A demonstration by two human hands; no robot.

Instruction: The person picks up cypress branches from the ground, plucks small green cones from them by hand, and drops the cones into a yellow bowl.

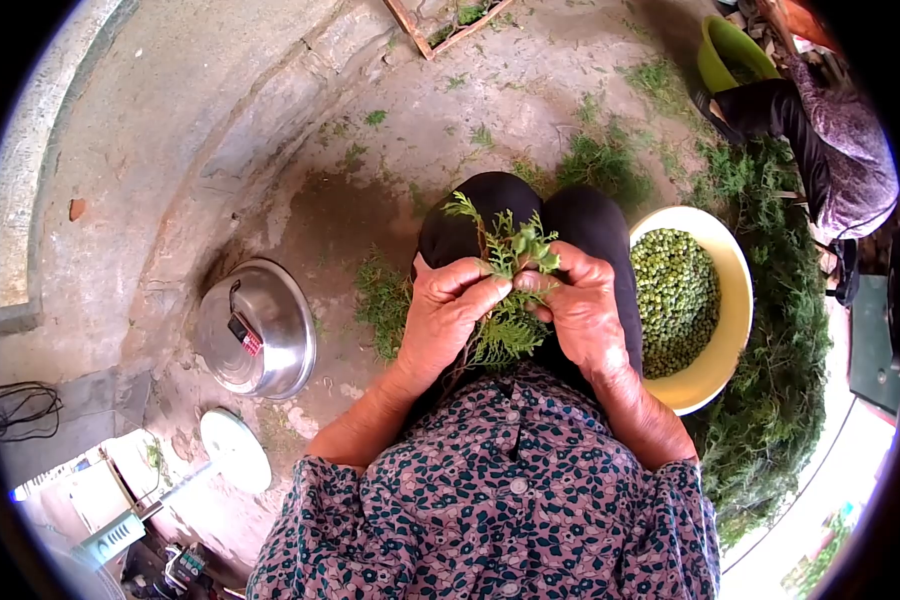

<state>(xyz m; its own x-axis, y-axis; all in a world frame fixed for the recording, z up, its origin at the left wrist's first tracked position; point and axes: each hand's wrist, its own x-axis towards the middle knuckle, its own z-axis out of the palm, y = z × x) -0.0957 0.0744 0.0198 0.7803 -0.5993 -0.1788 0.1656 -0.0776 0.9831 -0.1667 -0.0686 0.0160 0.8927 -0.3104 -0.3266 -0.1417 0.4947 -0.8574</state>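
Over my lap, my left hand is closed, with thumb and fingertips pinching a green arborvitae sprig. My right hand meets it from the other side, its thumb and fingers pinched at the sprig among small pale green cones. Whether a single cone sits between the right fingertips is too small to tell. More of the sprig's flat leaves hang below my hands. Right of my knee stands a yellow basin partly filled with many small green cones.
A large pile of cut branches lies right of the basin. At the left are an upturned metal basin with a small red-and-black item on it, and a fan. Another person sits upper right near a green basin.
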